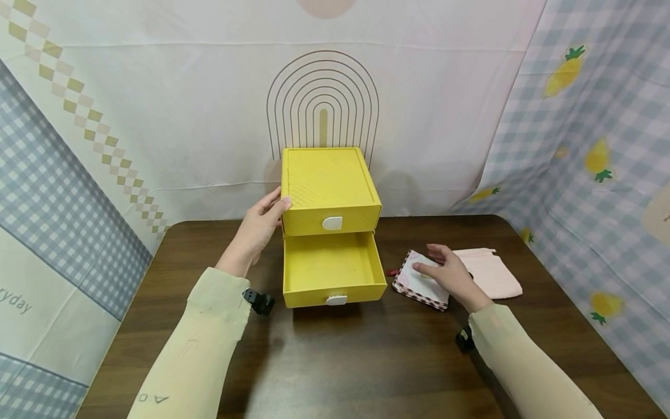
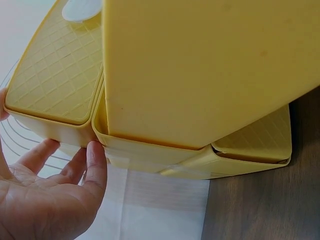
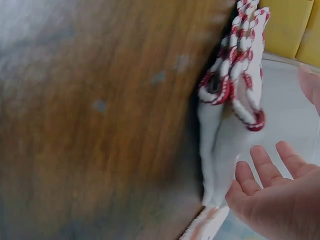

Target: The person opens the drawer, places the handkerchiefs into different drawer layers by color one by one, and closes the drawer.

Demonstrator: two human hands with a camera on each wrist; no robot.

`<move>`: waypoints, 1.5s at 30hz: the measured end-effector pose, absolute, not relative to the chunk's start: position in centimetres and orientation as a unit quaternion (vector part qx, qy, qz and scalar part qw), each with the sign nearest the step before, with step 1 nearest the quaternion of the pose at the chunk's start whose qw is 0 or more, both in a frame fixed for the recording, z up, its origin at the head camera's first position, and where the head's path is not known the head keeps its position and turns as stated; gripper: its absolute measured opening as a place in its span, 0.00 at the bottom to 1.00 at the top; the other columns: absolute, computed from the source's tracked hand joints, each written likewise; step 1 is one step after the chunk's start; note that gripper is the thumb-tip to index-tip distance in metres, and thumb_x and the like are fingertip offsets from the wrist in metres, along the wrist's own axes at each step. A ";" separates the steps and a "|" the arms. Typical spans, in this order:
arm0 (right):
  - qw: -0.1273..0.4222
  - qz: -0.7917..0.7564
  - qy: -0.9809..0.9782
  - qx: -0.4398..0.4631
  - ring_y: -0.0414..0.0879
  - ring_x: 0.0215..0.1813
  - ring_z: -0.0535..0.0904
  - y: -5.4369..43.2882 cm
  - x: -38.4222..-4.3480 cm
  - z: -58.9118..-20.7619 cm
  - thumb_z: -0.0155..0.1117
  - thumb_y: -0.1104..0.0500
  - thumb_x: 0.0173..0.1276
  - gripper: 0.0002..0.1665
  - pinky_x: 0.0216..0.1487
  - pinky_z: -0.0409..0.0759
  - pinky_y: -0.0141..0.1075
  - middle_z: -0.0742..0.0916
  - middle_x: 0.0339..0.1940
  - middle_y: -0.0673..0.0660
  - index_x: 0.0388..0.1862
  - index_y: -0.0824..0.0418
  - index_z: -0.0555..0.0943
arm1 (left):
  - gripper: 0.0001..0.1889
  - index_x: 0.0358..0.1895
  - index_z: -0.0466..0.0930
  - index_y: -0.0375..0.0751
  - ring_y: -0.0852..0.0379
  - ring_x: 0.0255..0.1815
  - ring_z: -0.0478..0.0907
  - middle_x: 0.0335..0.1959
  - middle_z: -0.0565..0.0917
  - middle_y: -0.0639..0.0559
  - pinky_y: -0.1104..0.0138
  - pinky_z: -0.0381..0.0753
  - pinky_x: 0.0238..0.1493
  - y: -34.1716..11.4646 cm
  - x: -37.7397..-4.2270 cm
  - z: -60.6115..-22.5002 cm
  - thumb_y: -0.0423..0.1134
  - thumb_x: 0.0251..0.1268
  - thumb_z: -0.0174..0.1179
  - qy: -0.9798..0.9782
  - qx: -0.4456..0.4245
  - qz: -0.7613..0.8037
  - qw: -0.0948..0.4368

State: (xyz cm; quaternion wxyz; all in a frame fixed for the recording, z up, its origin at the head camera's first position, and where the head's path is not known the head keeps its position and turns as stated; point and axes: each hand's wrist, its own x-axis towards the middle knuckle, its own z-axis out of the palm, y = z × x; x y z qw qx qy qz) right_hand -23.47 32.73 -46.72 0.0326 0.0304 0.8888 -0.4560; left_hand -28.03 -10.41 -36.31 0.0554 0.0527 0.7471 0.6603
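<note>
Right hand (image 1: 451,273) is nearer: loose, grasping nothing, at the folded white cloth (image 1: 417,283) (braided near edge (image 1: 419,297) slants lower-right) on the worktop (image 1: 335,366), right of the yellow 2-drawer cabinet (image 1: 327,177). Left hand (image 1: 257,226) rests unclenched against the cabinet's upper left side.

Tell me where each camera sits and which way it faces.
Head: worn on the head, facing forward and down over the yellow drawer unit; left hand, right hand and sleeves show.
Left wrist: worn there, facing the yellow drawer unit; left hand shows.
Right wrist: worn there, facing the red-and-white-edged folded cloth; right hand shows.
Shared: head and left wrist both see the yellow drawer unit.
</note>
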 end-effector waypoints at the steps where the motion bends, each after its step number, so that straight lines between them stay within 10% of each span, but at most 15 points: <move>1: 0.037 -0.455 0.889 0.034 0.63 0.71 0.60 32.8 -23.5 -46.8 0.71 0.42 0.60 0.53 0.66 0.63 0.56 0.66 0.71 0.68 0.75 0.64 0.58 | 0.35 0.73 0.60 0.65 0.54 0.64 0.67 0.67 0.68 0.55 0.55 0.66 0.65 -10.4 -28.0 -36.3 0.65 0.64 0.56 0.747 0.053 0.660 0.054; 45: 0.112 -0.391 0.911 0.074 0.52 0.41 0.67 32.6 -22.1 -47.2 0.74 0.52 0.59 0.35 0.36 0.71 0.39 0.72 0.45 0.63 0.56 0.70 0.70 | 0.32 0.77 0.55 0.56 0.49 0.65 0.66 0.71 0.65 0.50 0.54 0.63 0.66 -9.8 -25.2 -32.8 0.54 0.72 0.52 0.757 0.047 0.648 0.072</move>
